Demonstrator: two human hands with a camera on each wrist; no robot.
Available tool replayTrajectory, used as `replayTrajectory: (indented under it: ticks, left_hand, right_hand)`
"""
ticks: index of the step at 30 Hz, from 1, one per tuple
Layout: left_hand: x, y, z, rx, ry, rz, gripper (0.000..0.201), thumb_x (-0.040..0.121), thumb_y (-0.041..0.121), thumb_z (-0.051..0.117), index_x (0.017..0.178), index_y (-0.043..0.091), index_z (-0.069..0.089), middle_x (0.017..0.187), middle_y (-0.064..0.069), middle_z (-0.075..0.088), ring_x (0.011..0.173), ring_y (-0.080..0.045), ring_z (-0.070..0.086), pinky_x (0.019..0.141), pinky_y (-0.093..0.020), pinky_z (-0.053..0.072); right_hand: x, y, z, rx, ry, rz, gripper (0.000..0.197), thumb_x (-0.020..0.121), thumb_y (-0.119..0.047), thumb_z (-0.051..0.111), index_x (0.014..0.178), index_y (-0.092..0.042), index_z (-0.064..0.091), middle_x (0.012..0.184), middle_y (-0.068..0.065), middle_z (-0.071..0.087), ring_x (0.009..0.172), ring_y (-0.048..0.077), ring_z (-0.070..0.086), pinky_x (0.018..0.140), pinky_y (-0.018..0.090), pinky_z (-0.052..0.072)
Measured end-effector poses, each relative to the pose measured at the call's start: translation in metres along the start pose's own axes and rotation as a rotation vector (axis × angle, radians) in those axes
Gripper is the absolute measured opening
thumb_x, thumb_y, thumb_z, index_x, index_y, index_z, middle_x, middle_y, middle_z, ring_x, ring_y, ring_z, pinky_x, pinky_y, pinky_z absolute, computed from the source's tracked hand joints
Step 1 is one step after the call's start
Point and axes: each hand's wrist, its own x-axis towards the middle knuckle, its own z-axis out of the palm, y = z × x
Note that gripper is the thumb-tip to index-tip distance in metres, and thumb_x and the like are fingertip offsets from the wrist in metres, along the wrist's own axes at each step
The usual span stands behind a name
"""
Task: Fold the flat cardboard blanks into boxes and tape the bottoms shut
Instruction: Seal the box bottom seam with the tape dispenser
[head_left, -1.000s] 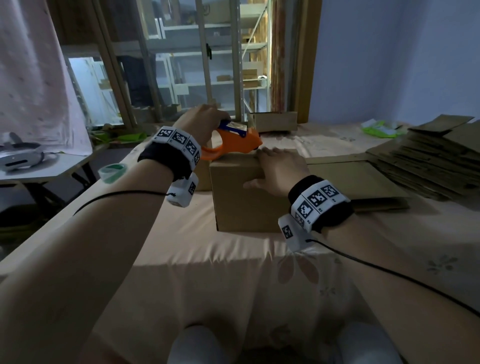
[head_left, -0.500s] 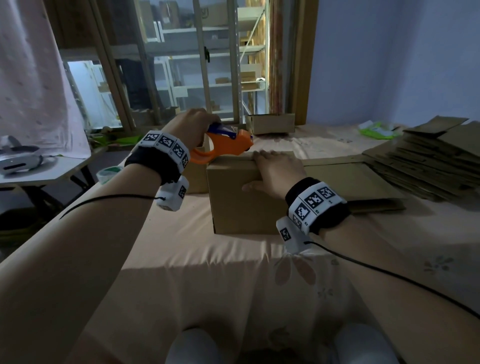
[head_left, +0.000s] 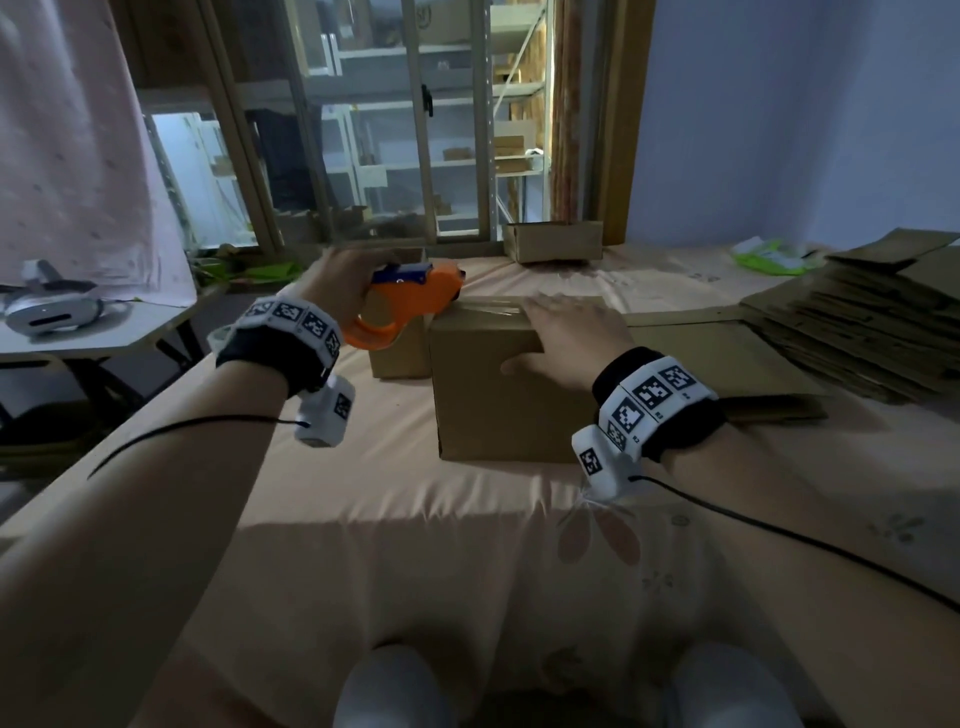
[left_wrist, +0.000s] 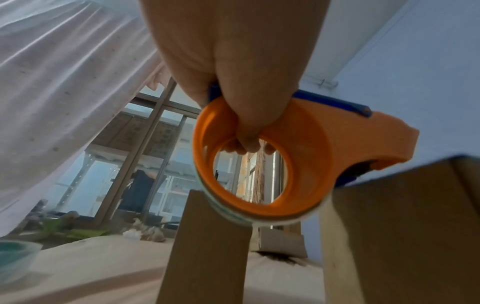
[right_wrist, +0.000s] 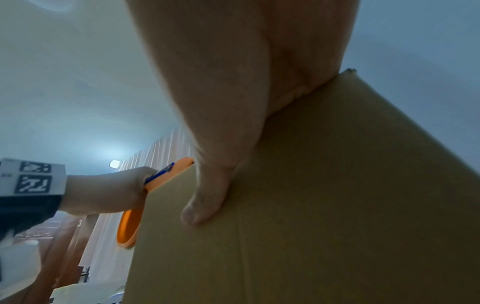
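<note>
A folded brown cardboard box (head_left: 498, 405) stands on the cloth-covered table (head_left: 395, 545). My right hand (head_left: 563, 343) lies flat across its top, thumb down the near side (right_wrist: 207, 195). My left hand (head_left: 340, 280) grips an orange tape dispenser (head_left: 402, 306) with a blue lever; its nose sits at the box's top left edge (left_wrist: 369, 166). Fingers curl through the dispenser's ring (left_wrist: 246, 142). A strip of tape shines along the box top (head_left: 493, 310).
A second, smaller box (head_left: 397, 353) stands just left of and behind the first. Flat blanks (head_left: 852, 332) are stacked at the right, one lying flat beside the box (head_left: 727, 353). An open box (head_left: 553, 241) sits at the far edge. A side table (head_left: 78, 332) stands left.
My left hand has drawn the dispenser leftward across the box top to its left edge. The right hand stays pressed on the box.
</note>
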Motion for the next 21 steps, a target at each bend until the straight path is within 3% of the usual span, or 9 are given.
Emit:
replayTrajectory:
  ticks: [4, 6, 8, 10, 13, 16, 18, 21]
  left_hand:
    - [-0.01, -0.013, 0.023, -0.041, 0.02, -0.065, 0.048, 0.084, 0.01, 0.062, 0.12, 0.038, 0.048, 0.111, -0.003, 0.066, 0.092, -0.025, 0.062, 0.083, -0.044, 0.052]
    - [-0.016, -0.006, 0.022, -0.084, 0.023, -0.077, 0.041, 0.087, 0.007, 0.058, 0.122, 0.028, 0.052, 0.111, -0.006, 0.066, 0.094, -0.028, 0.061, 0.082, -0.036, 0.047]
    - [-0.019, -0.004, 0.023, -0.077, 0.029, -0.087, 0.038, 0.09, 0.005, 0.053, 0.126, 0.018, 0.053, 0.11, -0.011, 0.065, 0.096, -0.03, 0.059, 0.075, -0.03, 0.038]
    - [-0.024, -0.002, 0.022, -0.062, 0.053, -0.086, 0.039, 0.092, 0.006, 0.051, 0.129, 0.018, 0.052, 0.112, -0.013, 0.064, 0.097, -0.03, 0.059, 0.073, -0.029, 0.033]
    - [-0.029, 0.001, 0.019, -0.077, 0.06, -0.077, 0.038, 0.093, 0.01, 0.052, 0.13, 0.018, 0.051, 0.113, -0.013, 0.064, 0.093, -0.025, 0.055, 0.071, -0.027, 0.029]
    - [-0.029, 0.006, 0.013, -0.082, 0.039, -0.064, 0.037, 0.093, 0.009, 0.052, 0.129, 0.018, 0.051, 0.115, -0.012, 0.063, 0.092, -0.025, 0.055, 0.072, -0.027, 0.029]
    - [-0.029, 0.008, 0.009, -0.08, 0.013, -0.058, 0.037, 0.093, 0.009, 0.051, 0.129, 0.017, 0.05, 0.116, -0.012, 0.063, 0.095, -0.026, 0.056, 0.072, -0.027, 0.03]
    - [-0.031, 0.012, 0.004, -0.079, -0.003, -0.077, 0.038, 0.093, 0.007, 0.05, 0.13, 0.017, 0.05, 0.115, -0.013, 0.063, 0.083, -0.018, 0.045, 0.071, -0.027, 0.03]
  right_hand:
    - [-0.001, -0.001, -0.003, -0.01, -0.024, 0.003, 0.095, 0.081, -0.074, 0.05, 0.154, -0.024, 0.016, 0.16, 0.001, 0.025, 0.144, 0.025, 0.028, 0.114, 0.044, 0.026]
    - [-0.002, -0.002, -0.004, -0.005, -0.031, -0.012, 0.092, 0.082, -0.073, 0.049, 0.155, -0.034, 0.009, 0.159, 0.0, 0.026, 0.143, 0.026, 0.029, 0.113, 0.045, 0.027]
    - [-0.004, -0.004, -0.008, 0.009, -0.037, -0.029, 0.082, 0.083, -0.072, 0.05, 0.151, -0.042, 0.016, 0.155, 0.001, 0.034, 0.14, 0.026, 0.034, 0.11, 0.045, 0.03]
    - [-0.004, -0.006, -0.011, 0.021, -0.057, -0.032, 0.076, 0.083, -0.069, 0.053, 0.149, -0.043, 0.025, 0.151, 0.001, 0.039, 0.136, 0.025, 0.039, 0.107, 0.044, 0.032]
    - [-0.002, -0.01, -0.018, 0.04, -0.098, -0.011, 0.075, 0.083, -0.065, 0.058, 0.148, -0.04, 0.029, 0.151, 0.003, 0.039, 0.137, 0.027, 0.035, 0.111, 0.05, 0.029]
    - [0.002, -0.023, -0.028, 0.017, -0.163, -0.045, 0.08, 0.087, -0.055, 0.059, 0.152, -0.021, 0.025, 0.159, 0.008, 0.022, 0.147, 0.027, 0.018, 0.117, 0.052, 0.013]
    - [0.005, -0.036, -0.031, 0.013, -0.201, -0.061, 0.091, 0.089, -0.057, 0.056, 0.154, -0.008, 0.015, 0.16, 0.013, 0.019, 0.145, 0.029, 0.022, 0.116, 0.043, 0.021]
    - [0.009, -0.048, -0.022, -0.002, -0.186, -0.067, 0.09, 0.087, -0.062, 0.054, 0.152, -0.011, 0.02, 0.156, 0.016, 0.027, 0.142, 0.031, 0.029, 0.114, 0.043, 0.026]
